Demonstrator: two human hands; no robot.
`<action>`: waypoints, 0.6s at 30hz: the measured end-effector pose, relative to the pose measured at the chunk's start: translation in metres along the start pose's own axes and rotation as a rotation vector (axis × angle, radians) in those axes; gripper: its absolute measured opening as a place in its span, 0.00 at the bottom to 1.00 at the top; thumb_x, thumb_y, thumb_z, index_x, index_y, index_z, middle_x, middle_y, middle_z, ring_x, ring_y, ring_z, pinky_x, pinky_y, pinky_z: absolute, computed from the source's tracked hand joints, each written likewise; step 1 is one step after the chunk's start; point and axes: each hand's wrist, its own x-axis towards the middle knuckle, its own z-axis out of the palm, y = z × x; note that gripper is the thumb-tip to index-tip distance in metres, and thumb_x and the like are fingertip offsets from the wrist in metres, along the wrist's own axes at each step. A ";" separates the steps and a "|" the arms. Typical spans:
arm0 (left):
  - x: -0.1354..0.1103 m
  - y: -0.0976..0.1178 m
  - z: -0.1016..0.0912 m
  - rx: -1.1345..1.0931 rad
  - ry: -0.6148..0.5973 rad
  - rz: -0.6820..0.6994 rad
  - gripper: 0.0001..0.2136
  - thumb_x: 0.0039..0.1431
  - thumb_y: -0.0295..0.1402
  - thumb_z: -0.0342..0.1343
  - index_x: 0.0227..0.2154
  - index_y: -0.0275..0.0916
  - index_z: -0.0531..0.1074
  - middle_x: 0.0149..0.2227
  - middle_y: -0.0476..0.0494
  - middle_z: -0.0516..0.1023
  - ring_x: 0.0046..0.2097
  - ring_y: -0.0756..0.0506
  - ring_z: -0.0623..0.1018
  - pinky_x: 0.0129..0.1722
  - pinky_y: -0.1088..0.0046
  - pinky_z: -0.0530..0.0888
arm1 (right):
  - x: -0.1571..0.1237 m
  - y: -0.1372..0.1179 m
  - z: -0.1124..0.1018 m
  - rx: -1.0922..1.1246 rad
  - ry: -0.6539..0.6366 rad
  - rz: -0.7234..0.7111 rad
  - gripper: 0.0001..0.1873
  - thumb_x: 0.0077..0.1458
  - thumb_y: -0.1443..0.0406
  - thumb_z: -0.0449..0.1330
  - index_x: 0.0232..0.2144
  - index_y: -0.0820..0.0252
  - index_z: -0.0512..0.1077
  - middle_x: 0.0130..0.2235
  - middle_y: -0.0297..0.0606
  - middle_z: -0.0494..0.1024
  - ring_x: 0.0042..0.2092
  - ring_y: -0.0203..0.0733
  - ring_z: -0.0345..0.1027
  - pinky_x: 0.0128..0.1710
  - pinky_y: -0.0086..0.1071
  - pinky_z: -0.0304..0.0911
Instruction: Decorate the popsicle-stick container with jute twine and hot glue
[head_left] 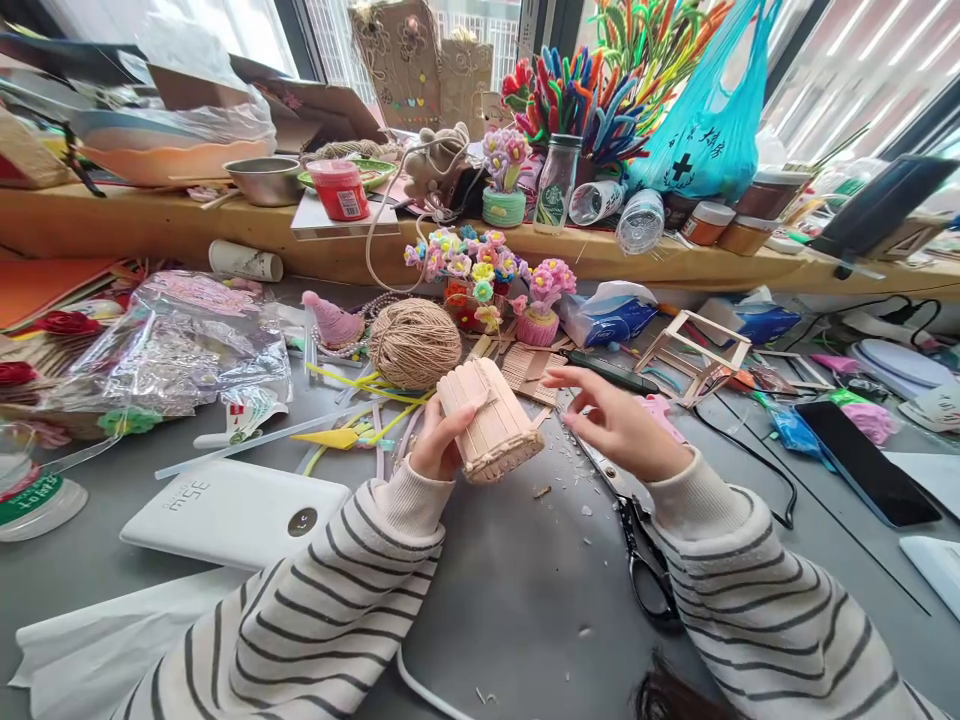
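My left hand is wrapped round a small craft-stick pot, tilted above the table, its thumb across the pale sticks. Twine runs along the pot's lower rim and up near its top edge. To the right of the pot, my right hand hangs with fingers apart and slightly bent, nothing visible in them. Beneath that hand lie black-handled scissors, blades partly hidden by it. Just behind the pot rests a ball of twine.
A white power bank lies at left, a black phone at right. Behind the hands are crocheted flower pots and a wooden stick frame. A crowded ledge runs along the window. Small scraps dot the table.
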 end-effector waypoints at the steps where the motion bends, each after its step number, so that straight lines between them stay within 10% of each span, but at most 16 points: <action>1: 0.000 0.000 -0.001 0.006 -0.011 -0.004 0.33 0.35 0.40 0.65 0.48 0.36 0.63 0.48 0.37 0.71 0.52 0.33 0.70 0.48 0.56 0.70 | 0.006 -0.004 0.003 -0.030 -0.086 -0.016 0.25 0.50 0.69 0.51 0.53 0.62 0.56 0.50 0.48 0.69 0.31 0.33 0.64 0.30 0.31 0.64; 10: -0.003 0.002 -0.001 0.030 0.001 -0.034 0.33 0.36 0.40 0.64 0.49 0.35 0.64 0.44 0.38 0.74 0.46 0.34 0.74 0.43 0.57 0.72 | 0.017 -0.016 -0.009 -0.010 -0.333 0.052 0.22 0.52 0.66 0.55 0.50 0.65 0.59 0.24 0.27 0.63 0.25 0.32 0.56 0.24 0.26 0.54; 15: -0.011 0.008 0.006 -0.001 0.000 -0.038 0.28 0.38 0.37 0.63 0.46 0.36 0.67 0.42 0.40 0.75 0.46 0.35 0.74 0.44 0.60 0.73 | 0.012 -0.009 -0.037 0.216 -0.204 0.079 0.14 0.53 0.55 0.54 0.25 0.61 0.66 0.18 0.26 0.58 0.20 0.29 0.49 0.19 0.25 0.46; 18: -0.014 0.011 0.007 -0.021 -0.002 -0.079 0.26 0.39 0.36 0.62 0.45 0.38 0.67 0.43 0.41 0.75 0.47 0.36 0.74 0.43 0.61 0.74 | 0.012 0.009 -0.052 0.293 0.142 0.139 0.16 0.50 0.52 0.56 0.24 0.60 0.67 0.17 0.25 0.56 0.18 0.29 0.49 0.18 0.26 0.44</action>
